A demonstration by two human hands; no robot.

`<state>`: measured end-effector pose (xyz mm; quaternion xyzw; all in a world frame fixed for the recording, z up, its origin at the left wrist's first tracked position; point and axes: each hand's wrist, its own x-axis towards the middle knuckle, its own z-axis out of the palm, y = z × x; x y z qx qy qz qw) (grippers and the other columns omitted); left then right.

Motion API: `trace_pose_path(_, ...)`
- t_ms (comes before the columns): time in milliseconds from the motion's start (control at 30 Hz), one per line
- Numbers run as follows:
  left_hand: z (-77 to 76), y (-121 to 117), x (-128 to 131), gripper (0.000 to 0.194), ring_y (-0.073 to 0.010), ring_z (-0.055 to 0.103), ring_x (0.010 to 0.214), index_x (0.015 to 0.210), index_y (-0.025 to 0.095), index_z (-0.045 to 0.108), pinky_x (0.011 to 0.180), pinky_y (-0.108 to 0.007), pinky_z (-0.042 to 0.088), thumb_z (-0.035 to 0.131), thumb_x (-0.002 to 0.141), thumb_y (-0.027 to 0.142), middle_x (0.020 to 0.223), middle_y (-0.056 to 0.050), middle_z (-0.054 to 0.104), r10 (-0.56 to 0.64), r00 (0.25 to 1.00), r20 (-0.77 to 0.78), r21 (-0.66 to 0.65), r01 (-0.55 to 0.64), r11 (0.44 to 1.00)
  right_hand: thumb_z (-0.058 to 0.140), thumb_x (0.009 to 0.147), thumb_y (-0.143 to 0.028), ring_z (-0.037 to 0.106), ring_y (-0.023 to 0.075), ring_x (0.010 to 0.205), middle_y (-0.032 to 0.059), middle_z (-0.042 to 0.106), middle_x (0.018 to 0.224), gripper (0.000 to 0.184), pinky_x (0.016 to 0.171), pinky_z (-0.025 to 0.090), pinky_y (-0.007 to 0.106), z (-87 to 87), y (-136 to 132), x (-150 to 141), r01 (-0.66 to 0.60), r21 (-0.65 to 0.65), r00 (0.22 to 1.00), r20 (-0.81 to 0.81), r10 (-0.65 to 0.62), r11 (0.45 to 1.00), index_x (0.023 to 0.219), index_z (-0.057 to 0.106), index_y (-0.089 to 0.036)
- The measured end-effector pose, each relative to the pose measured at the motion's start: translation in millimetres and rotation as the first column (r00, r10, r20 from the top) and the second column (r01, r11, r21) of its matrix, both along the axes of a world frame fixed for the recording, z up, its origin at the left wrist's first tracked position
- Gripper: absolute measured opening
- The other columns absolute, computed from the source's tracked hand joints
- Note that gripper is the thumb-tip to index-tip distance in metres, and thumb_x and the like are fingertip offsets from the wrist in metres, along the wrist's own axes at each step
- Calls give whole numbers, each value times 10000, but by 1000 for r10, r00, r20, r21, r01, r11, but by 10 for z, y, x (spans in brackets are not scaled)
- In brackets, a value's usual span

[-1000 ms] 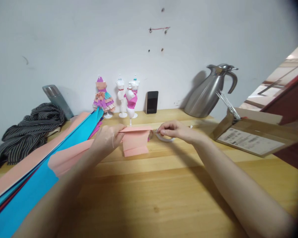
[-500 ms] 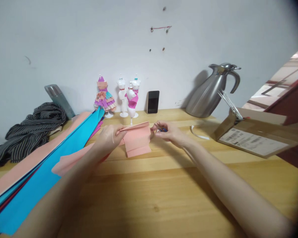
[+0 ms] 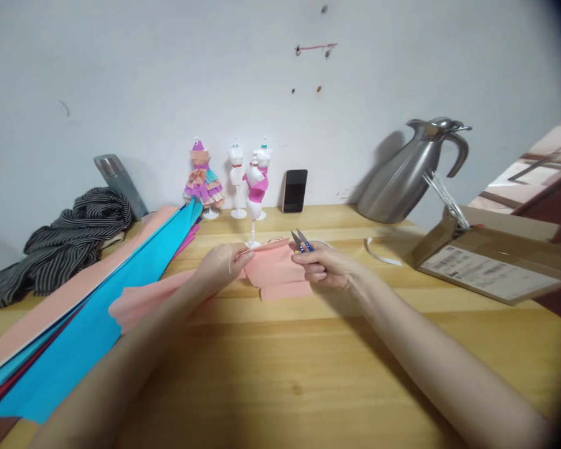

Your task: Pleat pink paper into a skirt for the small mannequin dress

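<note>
My left hand (image 3: 222, 267) pinches the left end of a folded pink paper piece (image 3: 275, 274) above the wooden table (image 3: 308, 368). Closed round small blue-handled snips (image 3: 302, 242), my right hand (image 3: 325, 265) also touches the paper's right end. The snips' blades point up and away from me. A longer pink crepe strip (image 3: 144, 299) trails left under my left forearm.
Blue and pink paper sheets (image 3: 88, 312) lie at the left beside striped cloth (image 3: 60, 246) and a grey flask (image 3: 119, 184). Small dress mannequins (image 3: 236, 184), a phone (image 3: 294, 191) and a steel jug (image 3: 411, 171) stand along the wall. A cardboard box (image 3: 490, 262) sits right, white tape (image 3: 378, 252) beside it.
My right hand moved from the tape roll back to the paper and now holds snips with the blades up. The paper has dropped lower and nearer to me. The view shifted slightly.
</note>
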<state>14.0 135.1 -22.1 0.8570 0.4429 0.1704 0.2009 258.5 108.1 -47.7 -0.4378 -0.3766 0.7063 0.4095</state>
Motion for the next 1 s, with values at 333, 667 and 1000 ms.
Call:
trace_pose_path(333, -192, 181, -80, 407, -151, 433, 596, 652, 180, 501, 555, -272, 223, 319, 935, 410, 608, -1, 491, 58, 998, -19, 42, -58, 997, 831, 575, -232, 231, 5, 336, -120, 448, 485, 556, 353, 64, 182, -186, -5, -22, -111, 78, 961, 262, 87, 991, 1057, 558, -188)
trace_pose_path(667, -272, 80, -50, 394, -237, 633, 868, 1041, 186, 671, 725, -296, 436, 473, 870, 481, 973, -82, 713, 9, 999, -32, -87, -12, 996, 803, 508, -217, 131, -8, 354, -131, 333, 396, 395, 341, 61, 144, -256, -110, 11, -109, -114, 984, 129, 123, 988, 609, 423, -191)
trace_pose_path(1000, -65, -196, 75, 273, -158, 573, 718, 787, 161, 655, 663, -268, 399, 450, 886, 313, 749, -30, 655, 44, 970, 238, 185, -90, 979, 734, 650, -327, 108, 16, 339, -134, 254, 377, 369, 321, 110, 170, -553, -344, -149, 14, -107, 998, -60, -20, 994, 631, 386, -208)
